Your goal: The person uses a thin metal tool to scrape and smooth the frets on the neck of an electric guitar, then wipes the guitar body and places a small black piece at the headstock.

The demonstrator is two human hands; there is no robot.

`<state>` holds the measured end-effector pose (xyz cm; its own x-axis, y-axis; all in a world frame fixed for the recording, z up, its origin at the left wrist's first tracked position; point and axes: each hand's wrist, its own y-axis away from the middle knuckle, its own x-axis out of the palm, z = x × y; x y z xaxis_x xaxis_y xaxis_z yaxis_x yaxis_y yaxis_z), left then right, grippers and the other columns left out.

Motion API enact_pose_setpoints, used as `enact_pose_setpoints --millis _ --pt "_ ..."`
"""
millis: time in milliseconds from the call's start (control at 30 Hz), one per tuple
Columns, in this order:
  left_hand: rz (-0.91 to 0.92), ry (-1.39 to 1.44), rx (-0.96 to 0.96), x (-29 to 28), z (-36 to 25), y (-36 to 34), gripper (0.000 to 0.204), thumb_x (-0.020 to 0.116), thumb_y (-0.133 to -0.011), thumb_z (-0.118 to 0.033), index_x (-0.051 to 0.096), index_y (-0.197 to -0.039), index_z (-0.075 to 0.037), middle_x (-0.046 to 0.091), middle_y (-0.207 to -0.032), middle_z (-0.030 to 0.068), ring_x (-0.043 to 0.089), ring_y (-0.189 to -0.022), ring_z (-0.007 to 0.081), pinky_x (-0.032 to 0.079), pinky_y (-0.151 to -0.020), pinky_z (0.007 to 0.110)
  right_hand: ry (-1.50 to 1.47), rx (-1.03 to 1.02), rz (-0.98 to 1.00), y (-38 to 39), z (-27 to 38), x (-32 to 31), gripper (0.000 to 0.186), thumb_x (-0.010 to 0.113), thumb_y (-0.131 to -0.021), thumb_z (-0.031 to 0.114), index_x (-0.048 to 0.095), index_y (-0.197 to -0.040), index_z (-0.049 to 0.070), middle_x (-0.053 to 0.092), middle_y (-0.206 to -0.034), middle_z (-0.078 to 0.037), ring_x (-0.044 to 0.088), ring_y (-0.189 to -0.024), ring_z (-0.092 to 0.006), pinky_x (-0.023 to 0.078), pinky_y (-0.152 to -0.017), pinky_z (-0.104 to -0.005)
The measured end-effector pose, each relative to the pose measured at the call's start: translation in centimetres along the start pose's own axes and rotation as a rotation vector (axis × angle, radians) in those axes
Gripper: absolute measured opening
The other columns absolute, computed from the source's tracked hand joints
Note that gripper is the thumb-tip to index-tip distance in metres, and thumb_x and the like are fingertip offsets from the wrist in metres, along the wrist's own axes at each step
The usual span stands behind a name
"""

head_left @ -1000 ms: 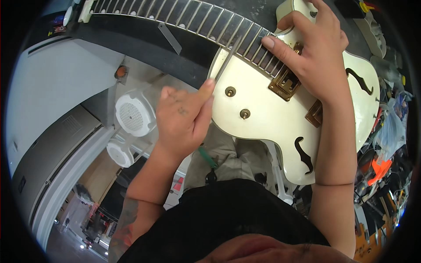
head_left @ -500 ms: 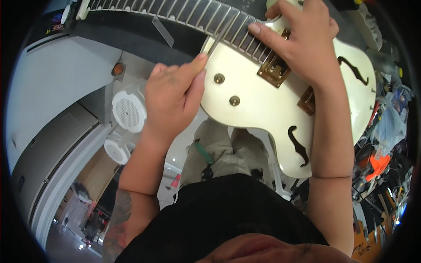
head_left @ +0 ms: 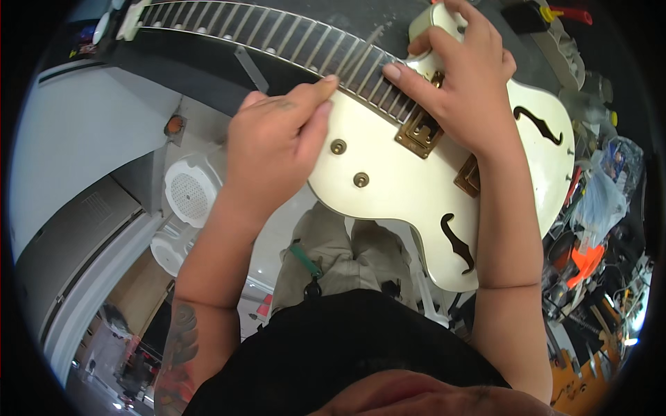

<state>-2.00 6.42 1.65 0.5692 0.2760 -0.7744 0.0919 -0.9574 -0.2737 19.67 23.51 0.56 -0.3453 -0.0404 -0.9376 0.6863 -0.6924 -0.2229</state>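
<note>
Nearer the fretboard [head_left: 295,43] than before, the left hand [head_left: 277,135] in the head view grips a thin, blurred tool [head_left: 367,46], perhaps a file, slanting across it; the right hand [head_left: 463,93], spread open, rests on the cream guitar [head_left: 388,152], partly over the dark bench [head_left: 371,12].

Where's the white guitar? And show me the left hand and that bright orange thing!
White guitar [head_left: 406,191], head view: the front of its body.
Left hand [head_left: 277,142], head view: the back of the hand.
Bright orange thing [head_left: 587,262], head view: its middle.
</note>
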Motion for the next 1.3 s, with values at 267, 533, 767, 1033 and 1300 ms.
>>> enact_pose_setpoints --millis 267,533,767,1033,1300 --pt "0.036 0.031 -0.077 -0.5 0.2 6.0 0.032 0.076 -0.097 0.0 0.08 -0.128 -0.002 0.076 -0.085 0.01 0.063 -0.066 0.0263 0.045 -0.074 0.037 -0.001 -0.007 -0.051 0.1 -0.1 0.2 0.048 0.085 -0.091 0.06 0.081 -0.112 0.016 0.049 -0.166 -0.021 0.038 -0.157 -0.0425 0.024 -0.123 -0.0616" --pt "-0.041 -0.075 0.049 0.2 0.2 4.5 0.033 0.077 -0.096 0.0 0.079 -0.129 -0.002 0.074 -0.081 0.01 0.064 -0.067 0.0255 0.045 -0.074 0.038 -0.025 0.018 -0.019 0.3 -0.3 0.1 0.049 0.085 -0.091 0.06 0.081 -0.112 0.016 0.048 -0.166 -0.021 0.037 -0.157 -0.043 0.023 -0.123 -0.0618" --pt "-0.107 0.156 -0.29 -2.8 -1.3 7.5 0.03 0.081 -0.095 -0.003 0.08 -0.125 -0.004 0.062 -0.07 0.0045 0.055 -0.061 0.0218 0.042 -0.065 0.037 -0.021 0.03 0.004 0.2 0.2 0.0 0.05 0.085 -0.09 0.061 0.081 -0.112 0.017 0.048 -0.166 -0.022 0.037 -0.157 -0.0443 0.022 -0.124 -0.0614" --pt "-0.032 0.058 -0.184 -0.6 -2.5 5.7 0.026 0.082 -0.097 -0.006 0.079 -0.121 0.0 0.072 -0.088 0.0115 0.069 -0.073 0.0244 0.055 -0.067 0.038 -0.039 0.03 0.021 0.2 0.1 -0.2 0.053 0.084 -0.092 0.06 0.081 -0.111 0.011 0.047 -0.163 -0.028 0.037 -0.155 -0.0465 0.025 -0.122 -0.0621" --pt "-0.116 -0.015 -0.087 0.4 -2.8 5.1 0.019 0.079 -0.096 0.002 0.082 -0.115 0.002 0.064 -0.081 0.008 0.058 -0.065 0.0182 0.045 -0.059 0.032 -0.02 0.044 0.072 -0.3 1.7 -1.2 0.056 0.08 -0.095 0.057 0.08 -0.11 0.003 0.045 -0.161 -0.036 0.035 -0.154 -0.0505 0.026 -0.121 -0.0624"
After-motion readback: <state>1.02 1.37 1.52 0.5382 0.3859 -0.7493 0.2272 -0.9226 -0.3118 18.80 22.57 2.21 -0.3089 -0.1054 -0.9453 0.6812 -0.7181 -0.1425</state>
